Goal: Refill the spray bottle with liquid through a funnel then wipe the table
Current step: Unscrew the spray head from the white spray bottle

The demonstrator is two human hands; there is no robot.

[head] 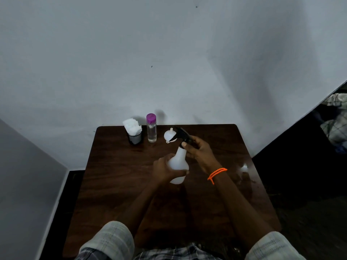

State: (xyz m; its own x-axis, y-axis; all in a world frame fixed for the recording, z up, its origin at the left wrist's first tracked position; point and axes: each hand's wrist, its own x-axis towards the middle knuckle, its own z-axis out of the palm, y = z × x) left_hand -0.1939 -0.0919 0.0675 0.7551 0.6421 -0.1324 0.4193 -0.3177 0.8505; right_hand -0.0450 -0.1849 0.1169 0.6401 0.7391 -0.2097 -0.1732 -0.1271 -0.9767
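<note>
A white spray bottle (pixel 178 164) is held above the middle of the dark wooden table (pixel 116 175). My left hand (pixel 164 169) wraps around its round body. My right hand (pixel 200 151) grips its black trigger head (pixel 183 135) at the neck. Behind the bottle a white funnel (pixel 169 135) lies on the table with its spout pointing up. Left of the funnel stands a clear bottle with a purple cap (pixel 151 128), holding clear liquid. A black cup of white tissues (pixel 133 132) stands at the far left of the row.
The table stands against a pale wall. A small white crumpled piece (pixel 244 167) lies near the table's right edge. Dark floor runs along both sides, and cloth lies heaped at the far right (pixel 336 121).
</note>
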